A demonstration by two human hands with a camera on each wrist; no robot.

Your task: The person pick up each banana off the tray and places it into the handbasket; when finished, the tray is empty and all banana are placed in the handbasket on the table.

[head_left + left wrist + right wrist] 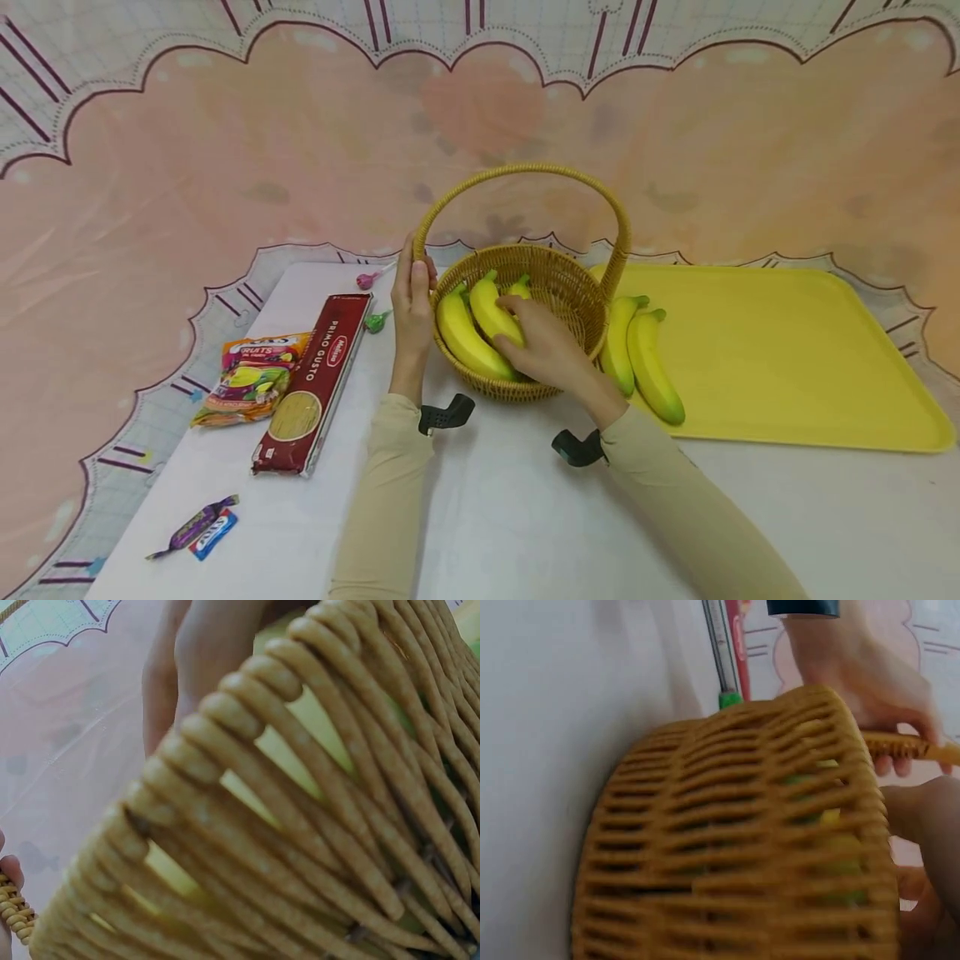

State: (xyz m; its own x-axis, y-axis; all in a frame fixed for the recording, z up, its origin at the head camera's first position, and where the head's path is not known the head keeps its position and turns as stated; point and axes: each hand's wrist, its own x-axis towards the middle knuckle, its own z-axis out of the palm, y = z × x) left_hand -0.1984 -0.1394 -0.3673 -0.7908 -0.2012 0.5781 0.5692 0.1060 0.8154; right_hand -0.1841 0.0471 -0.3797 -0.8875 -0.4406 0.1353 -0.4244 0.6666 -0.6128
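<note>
- Under the right hand point(543, 346), three bananas point(480, 321) lay inside the wicker basket point(577, 292); its fingers were curled on one banana.
- Beside them, the left hand point(412, 304) gripped the basket rim at the handle base.
- Beyond the right fingers, two more bananas point(637, 358) lay on the yellow tray point(787, 358).
- Left of the left fingers lay a spaghetti pack point(311, 383).

We get soft, even light from above in the head view, bright with only faint shadows under the basket point(525, 333) and sleeves; its edges bow with wide-angle distortion. Both wrist views run dimmer and blurred, the weave point(300, 825) far too close for focus, the hand point(877, 682) behind it smeared
</note>
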